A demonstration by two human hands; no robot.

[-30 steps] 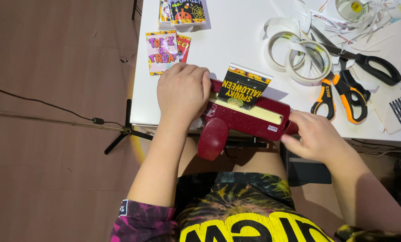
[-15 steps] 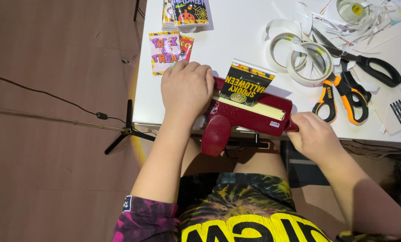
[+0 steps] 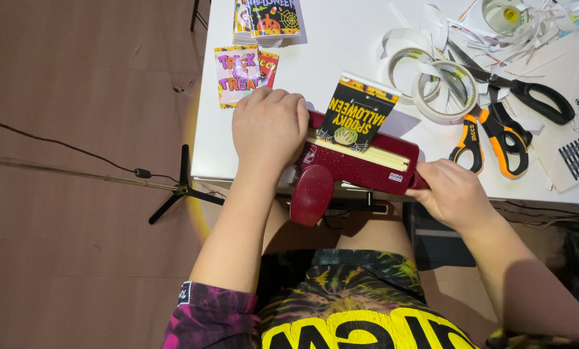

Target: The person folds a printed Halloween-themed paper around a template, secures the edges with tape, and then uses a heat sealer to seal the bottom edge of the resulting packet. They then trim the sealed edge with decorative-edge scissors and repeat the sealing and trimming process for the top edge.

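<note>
the left hand (image 3: 270, 129) lies flat and palm-down on the left end of a dark red tabletop sealer (image 3: 357, 161), fingers closed together and pressing on its top, while the right hand (image 3: 454, 194) wraps round the machine's right end, closed on it to steady it at the near edge of the white table (image 3: 341, 45). a black and orange printed packet (image 3: 357, 116) stands with its lower edge tucked into the cream slot along the sealer's top, the rest of it leaning away over the table. by the look of it the step in hand is the press itself, the packet's edge clamped in the slot. the next move would call for easing the left palm up without dragging the packet sideways, then drawing it straight out. more printed packets (image 3: 244, 74) lie further left, and rolls of white tape (image 3: 441, 87) and orange-handled scissors (image 3: 490, 139) sit to the right, clear of both hands
</note>
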